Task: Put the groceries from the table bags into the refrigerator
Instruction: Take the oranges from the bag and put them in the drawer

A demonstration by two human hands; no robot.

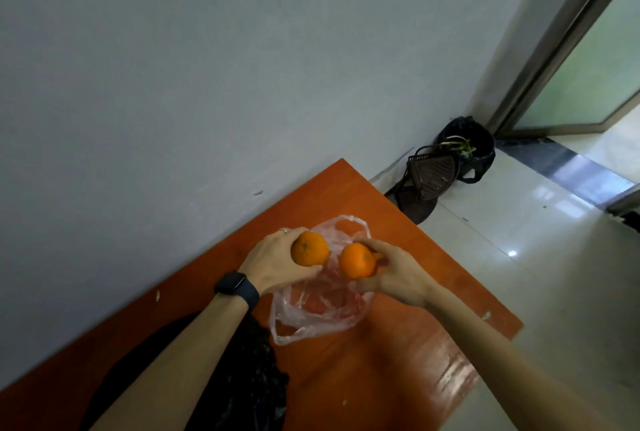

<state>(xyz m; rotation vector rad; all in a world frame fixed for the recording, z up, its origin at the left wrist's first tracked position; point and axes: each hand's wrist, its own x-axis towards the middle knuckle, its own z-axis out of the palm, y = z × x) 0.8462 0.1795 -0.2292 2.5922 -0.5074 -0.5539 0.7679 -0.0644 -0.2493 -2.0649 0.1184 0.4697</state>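
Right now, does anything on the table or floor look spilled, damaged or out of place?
Nothing spilled. The left hand and right hand each hold an intact orange over the clear bag. Only small pale specks dot the table.

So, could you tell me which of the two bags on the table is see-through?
The clear plastic bag lying beneath the two oranges; the other, the black bag under the left forearm, is opaque.
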